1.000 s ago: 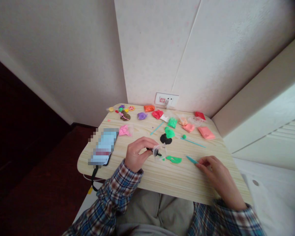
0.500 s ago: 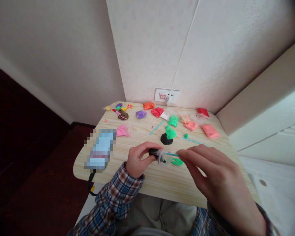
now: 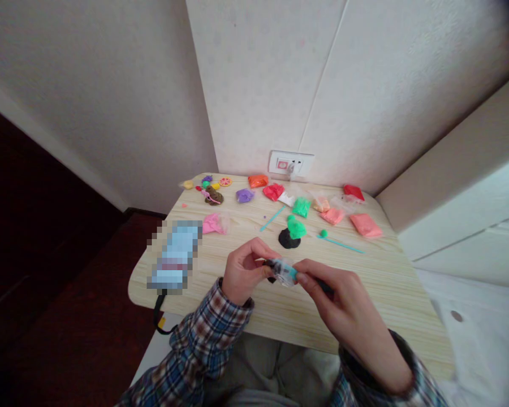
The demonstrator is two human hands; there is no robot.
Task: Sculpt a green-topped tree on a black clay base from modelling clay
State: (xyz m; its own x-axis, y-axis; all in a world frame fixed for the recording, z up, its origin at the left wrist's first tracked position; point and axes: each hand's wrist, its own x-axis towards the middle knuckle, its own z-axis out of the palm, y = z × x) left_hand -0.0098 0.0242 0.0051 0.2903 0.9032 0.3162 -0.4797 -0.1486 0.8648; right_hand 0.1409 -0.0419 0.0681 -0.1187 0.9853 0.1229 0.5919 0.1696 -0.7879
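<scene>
Black clay (image 3: 271, 264), one piece, with a clear wrapper (image 3: 285, 279): I am holding it above the near part of the table (image 3: 385, 305), between my two hands. Left hand (image 3: 245, 272): thumb and fingers are closing on the dark piece in a pinch, the wrapper showing at its right end. Right hand (image 3: 345, 295): thumb and fingers are pinching a blue tool (image 3: 292, 272) firmly, its blue end meeting the wrapper; whether it is touching the clay inside, I cannot tell.

Just beyond my hands: one flat black lump (image 3: 288, 241), lying on the table, with green clay (image 3: 297, 228) overlapping its far side. To the right: one green ball (image 3: 324, 233), resting beside a long blue stick (image 3: 343, 245). A shorter blue stick (image 3: 272, 219) is lying at a slant farther back.

Left side: one phone (image 3: 177, 257), its screen blurred, and a pink bag (image 3: 214, 224) sitting near it. Back rows: purple bag (image 3: 245, 195), orange bag (image 3: 258, 181), red bag (image 3: 274, 191), green bag (image 3: 301, 207). Right side: one coral packet (image 3: 366, 225), lying flat.
</scene>
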